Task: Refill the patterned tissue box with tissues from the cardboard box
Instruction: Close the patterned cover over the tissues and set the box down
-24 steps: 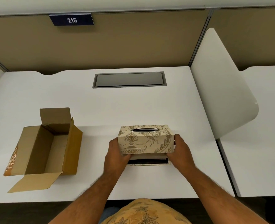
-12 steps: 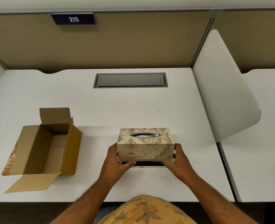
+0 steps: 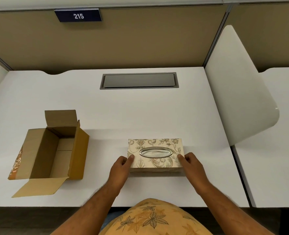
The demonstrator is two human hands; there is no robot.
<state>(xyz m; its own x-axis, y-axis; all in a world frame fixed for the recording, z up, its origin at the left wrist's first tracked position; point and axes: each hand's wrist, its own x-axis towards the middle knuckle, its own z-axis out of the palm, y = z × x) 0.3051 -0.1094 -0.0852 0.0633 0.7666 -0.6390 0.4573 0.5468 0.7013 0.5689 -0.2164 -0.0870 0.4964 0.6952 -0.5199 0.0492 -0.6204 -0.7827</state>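
Note:
The patterned tissue box (image 3: 155, 161), beige with grey floral scrolls and a silver oval slot, rests flat on the white desk (image 3: 140, 112) near its front edge. White tissue shows through the slot. My left hand (image 3: 121, 168) grips the box's left end with the thumb on top. My right hand (image 3: 190, 165) grips its right end the same way. The open cardboard box (image 3: 55, 150) stands to the left with its flaps spread, and its inside looks empty.
A grey cable hatch (image 3: 139, 81) is set into the desk at the back. A white rounded divider panel (image 3: 238, 92) rises along the right edge. Tan partition walls stand behind, with a sign reading 215 (image 3: 78, 15).
The patterned cover was held above its base, with a dark gap beneath. It has come down over the base and now sits closed on the desk, both hands still on its ends.

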